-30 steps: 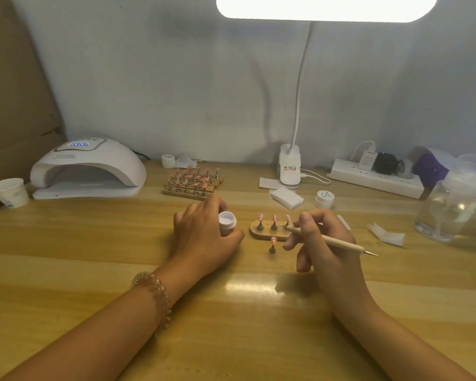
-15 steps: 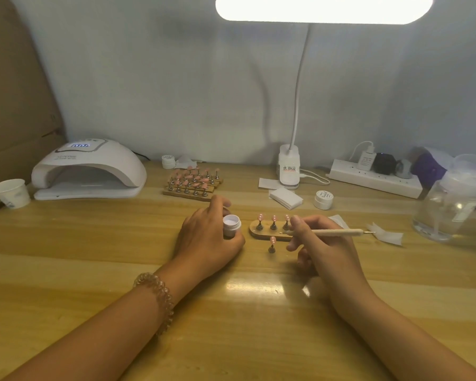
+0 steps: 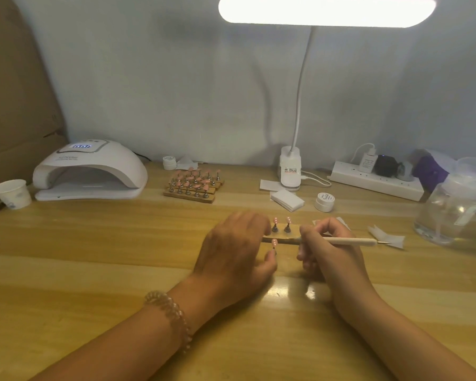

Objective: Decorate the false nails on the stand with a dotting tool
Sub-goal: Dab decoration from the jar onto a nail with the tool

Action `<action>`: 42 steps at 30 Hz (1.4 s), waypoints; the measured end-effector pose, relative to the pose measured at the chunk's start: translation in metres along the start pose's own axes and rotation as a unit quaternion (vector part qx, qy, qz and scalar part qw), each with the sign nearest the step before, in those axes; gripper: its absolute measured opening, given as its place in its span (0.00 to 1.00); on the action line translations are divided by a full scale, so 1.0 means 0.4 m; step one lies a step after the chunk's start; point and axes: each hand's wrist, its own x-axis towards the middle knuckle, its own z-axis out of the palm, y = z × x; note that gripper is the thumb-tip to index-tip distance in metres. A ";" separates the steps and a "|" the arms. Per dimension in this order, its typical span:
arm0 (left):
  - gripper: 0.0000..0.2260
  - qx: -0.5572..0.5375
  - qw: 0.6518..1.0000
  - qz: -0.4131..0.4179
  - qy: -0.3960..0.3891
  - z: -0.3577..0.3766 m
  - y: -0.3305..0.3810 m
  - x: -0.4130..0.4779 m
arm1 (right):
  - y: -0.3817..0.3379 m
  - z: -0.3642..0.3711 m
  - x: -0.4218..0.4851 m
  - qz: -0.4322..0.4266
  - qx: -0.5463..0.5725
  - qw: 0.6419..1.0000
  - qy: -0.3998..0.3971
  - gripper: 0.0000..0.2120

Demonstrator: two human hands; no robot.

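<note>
Now right grip (image 3: 333,251) pinches dotting tool (image 3: 349,241); left grip (image 3: 237,248) blurred at stand (image 3: 286,240), state unclear.

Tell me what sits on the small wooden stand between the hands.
On the stand, two pegs bearing pink false nails show. The left hand hides its left end, the right hand its right end.

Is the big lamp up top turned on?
On. The desk lamp has a long head that glows bright white, and its light makes shiny spots on the wooden table below.
</note>
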 end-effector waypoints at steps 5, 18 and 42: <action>0.07 -0.080 0.989 -0.100 -0.077 0.031 0.004 -0.010 | 0.004 0.005 0.004 -0.004 -0.020 1.000 -0.001 0.11; 0.03 -0.144 0.981 -0.098 -0.090 0.033 -0.018 -0.001 | 0.015 0.011 0.009 -0.010 -0.047 0.999 -0.018 0.13; 0.05 -0.162 0.977 -0.093 -0.104 0.034 -0.027 0.003 | 0.006 0.012 0.005 -0.013 -0.093 0.995 -0.035 0.10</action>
